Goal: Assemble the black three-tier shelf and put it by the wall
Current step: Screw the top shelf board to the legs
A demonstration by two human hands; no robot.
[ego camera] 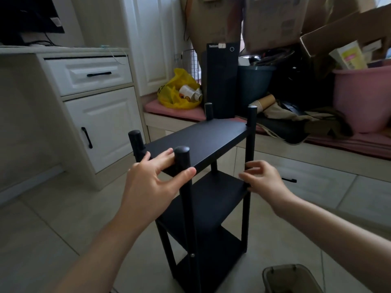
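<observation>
The black three-tier shelf [203, 140] stands upright on the tiled floor in front of me, with three boards and four round posts that stick up above the top board. My left hand [152, 178] lies at the near left corner: its fingers rest straight on the top board and its thumb reaches across the near post. My right hand [262, 178] is at the right side by the middle board, with its fingers loosely curled and its fingertips touching the right post and the board's edge.
A white cabinet [101, 115] with a drawer stands to the left. Behind the shelf a low ledge carries a yellow bag [179, 89], a black computer tower [222, 81], a pink tub [361, 98] and cardboard boxes. A small bin [289, 278] sits at the lower right.
</observation>
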